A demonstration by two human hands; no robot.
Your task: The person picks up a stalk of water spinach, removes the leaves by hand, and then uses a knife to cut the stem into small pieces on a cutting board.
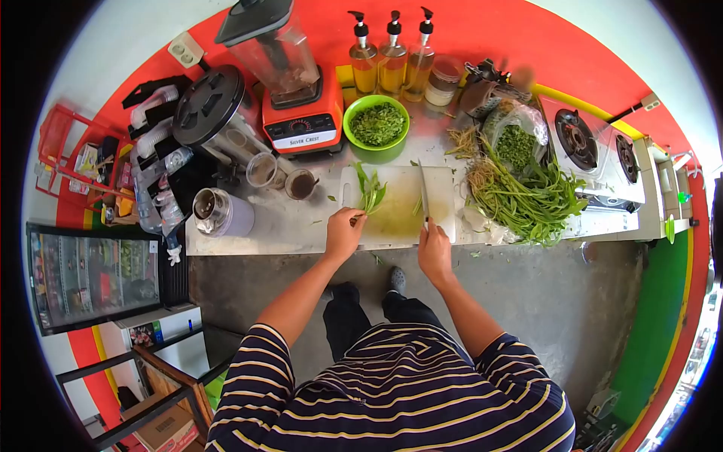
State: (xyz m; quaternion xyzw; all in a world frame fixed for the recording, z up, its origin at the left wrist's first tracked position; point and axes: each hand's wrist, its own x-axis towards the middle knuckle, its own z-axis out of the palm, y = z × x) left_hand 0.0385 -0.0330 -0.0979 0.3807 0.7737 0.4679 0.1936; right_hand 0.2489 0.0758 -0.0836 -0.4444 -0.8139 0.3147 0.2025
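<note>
My left hand (346, 230) is closed on a small bunch of leafy greens (370, 190), pinching the stem end near the left front edge of a white cutting board (395, 220). The leaves point away from me over the board. In my right hand (434, 247) is the handle of a knife (425, 192). Its blade lies over the right half of the board, pointing to the back. A few green bits are beside the blade, and the board has a yellow-green stain. Behind the board stands a green bowl (376, 151) of chopped greens.
A large heap of long-stemmed greens (523, 197) and a bag of chopped greens (517, 143) lie right of the board, before a gas stove (595, 166). An orange blender (301, 120), cups and a metal-topped container (224, 214) stand left. Pump bottles (392, 64) line the wall.
</note>
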